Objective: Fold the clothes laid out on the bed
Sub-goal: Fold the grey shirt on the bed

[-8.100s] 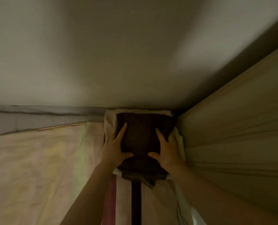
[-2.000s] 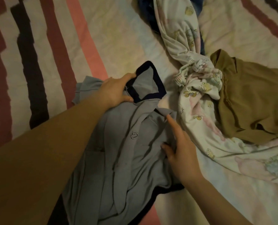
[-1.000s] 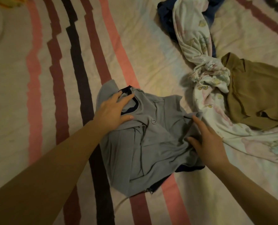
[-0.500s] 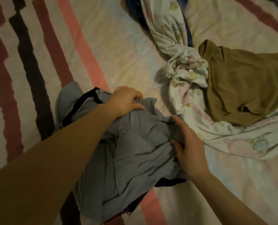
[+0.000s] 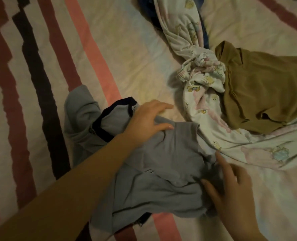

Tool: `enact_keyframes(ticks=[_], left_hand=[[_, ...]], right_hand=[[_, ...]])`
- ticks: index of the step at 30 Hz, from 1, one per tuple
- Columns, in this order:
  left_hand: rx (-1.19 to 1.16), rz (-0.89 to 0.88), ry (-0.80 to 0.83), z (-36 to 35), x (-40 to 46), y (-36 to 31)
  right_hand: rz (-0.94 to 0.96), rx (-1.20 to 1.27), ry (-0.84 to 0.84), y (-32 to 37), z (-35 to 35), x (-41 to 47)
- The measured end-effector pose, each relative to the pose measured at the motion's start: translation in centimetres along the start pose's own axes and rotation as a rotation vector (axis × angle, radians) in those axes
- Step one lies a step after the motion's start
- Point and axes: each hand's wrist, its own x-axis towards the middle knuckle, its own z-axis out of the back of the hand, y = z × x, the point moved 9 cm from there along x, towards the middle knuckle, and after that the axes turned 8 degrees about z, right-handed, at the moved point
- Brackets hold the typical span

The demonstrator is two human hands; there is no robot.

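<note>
A crumpled grey shirt (image 5: 161,164) with dark navy trim lies on the striped bedsheet (image 5: 109,49) in front of me. My left hand (image 5: 147,119) lies flat on its upper part beside the navy-edged collar, fingers spread. Resting on the shirt's right edge is my right hand (image 5: 231,188), fingers apart, thumb pressing into the cloth. Neither hand clearly pinches the fabric.
To the right lies a twisted white garment (image 5: 201,84) with cartoon prints, and an olive-brown garment (image 5: 262,91) rests partly on it. A dark blue piece (image 5: 153,14) peeks out beneath the white one at the top.
My left hand has gone from curled on the collar to flat and spread on the shirt. The navy-trimmed collar now lies exposed to its left. My right hand stays at the right edge.
</note>
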Motion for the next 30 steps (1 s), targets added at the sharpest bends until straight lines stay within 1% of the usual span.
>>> enact_keyframes(ticks=[2, 3, 4, 5, 7, 9, 10, 12, 13, 15, 18, 21, 22, 25, 28, 30], left_hand=[[-0.002, 0.027, -0.131, 4.1, -1.2, 2.1], [0.038, 0.062, -0.171, 6.1, -2.0, 3.7], [0.086, 0.120, -0.175, 7.6, -2.7, 5.4], [0.135, 0.196, -0.143, 8.8, -3.5, 7.3], [0.244, 0.334, -0.017, 10.0, -5.3, 11.0], [0.386, 0.395, 0.137, 10.3, -6.8, 13.7], [0.456, 0.405, 0.202, 10.3, -7.4, 14.6], [0.528, 0.377, 0.270, 10.2, -7.8, 15.0], [0.515, 0.340, 0.279, 10.0, -7.8, 14.6], [0.436, 0.279, 0.269, 9.6, -7.7, 13.6], [0.266, 0.231, 0.166, 9.7, -7.7, 12.3], [0.049, 0.185, 0.065, 11.6, -7.8, 11.4], [0.029, 0.219, 0.049, 12.2, -7.8, 11.6], [0.118, 0.296, -0.005, 14.1, -6.8, 12.4], [0.101, 0.317, -0.046, 16.1, -5.5, 11.8], [0.105, 0.309, -0.058, 17.0, -5.1, 11.1]], right_hand=[[0.110, -0.075, -0.078, 2.9, 1.2, 2.3], [0.174, -0.077, -0.084, 4.8, 1.2, 3.7], [0.241, -0.071, -0.064, 6.8, 0.8, 5.3], [0.302, -0.061, -0.022, 8.9, -0.1, 7.0], [0.400, -0.046, 0.107, 12.6, -2.6, 10.2], [0.457, -0.103, 0.235, 14.9, -5.6, 13.0], [0.457, -0.143, 0.296, 15.4, -7.1, 14.3], [0.420, -0.133, 0.430, 15.9, -9.6, 16.1], [0.393, -0.099, 0.485, 15.8, -10.6, 16.7], [0.326, -0.071, 0.531, 15.5, -11.8, 17.7], [0.243, -0.016, 0.507, 15.1, -12.2, 18.4], [0.283, 0.052, 0.418, 15.1, -11.4, 18.8], [0.292, 0.085, 0.371, 15.1, -10.8, 19.3], [0.342, 0.138, 0.217, 15.5, -8.3, 20.8], [0.386, 0.169, 0.132, 16.1, -6.1, 22.3], [0.420, 0.224, 0.105, 16.6, -4.6, 22.8]])
